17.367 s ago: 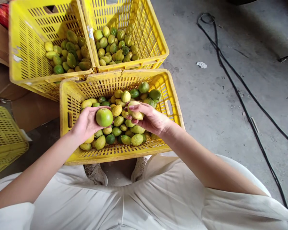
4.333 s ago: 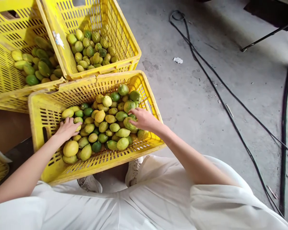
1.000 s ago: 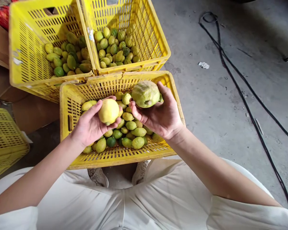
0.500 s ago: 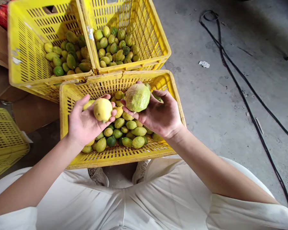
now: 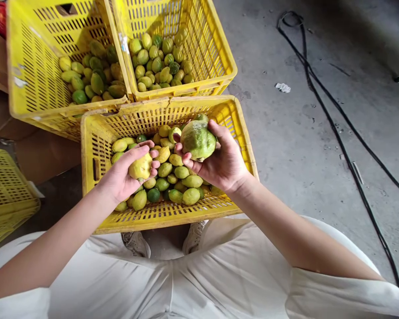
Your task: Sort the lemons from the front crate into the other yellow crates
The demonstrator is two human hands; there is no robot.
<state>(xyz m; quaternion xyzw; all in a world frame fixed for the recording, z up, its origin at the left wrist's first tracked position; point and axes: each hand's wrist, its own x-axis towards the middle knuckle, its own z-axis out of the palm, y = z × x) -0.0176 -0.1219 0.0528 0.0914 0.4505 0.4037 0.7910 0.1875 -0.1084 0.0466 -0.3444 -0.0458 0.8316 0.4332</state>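
One fruit is held in each hand above the near crate. The yellow fruit is wrapped by the left hand, whose grip is drawn in close, the thumb laid over one side and the fingers curled round the other. The larger, knobbly green fruit is cupped by the right hand in a wider, half-curled grip. A gap is seen between the two fruits.

The handling is judged to be only partway along: just these two are lifted clear, while loose fruit is left thickly spread in the near crate. Fruit is already contained in the rear left crate and the rear right crate.

Two hands and two held fruits are counted. Four crates are seen: three with fruit inside, and a fourth crate cut off at the left edge, whose contents cannot be made out. Dozens of fruits are piled overall, but they are too overlapped to be counted exactly. Two shoes are partly shown. One white scrap is seen on the floor, near black cable.
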